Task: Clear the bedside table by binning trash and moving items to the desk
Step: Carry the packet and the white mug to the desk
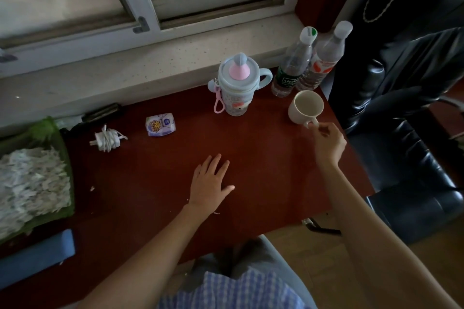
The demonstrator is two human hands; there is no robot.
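The right hand (326, 143) pinches the handle of the cream mug (305, 107) at the desk's (251, 158) far right, left hand (211, 180) flat and splayed; release only once its base sits flat, clear of the bottles (301, 68).

Red-brown desk (251, 158), cup (305, 107), two bottles (301, 68), flask (234, 88), charger (108, 139), tissue pack (160, 124)

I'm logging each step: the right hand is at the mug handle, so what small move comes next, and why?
Probably let go and draw the right hand back: the mug stands upright on the desk, fingers only at its handle, left hand flat.
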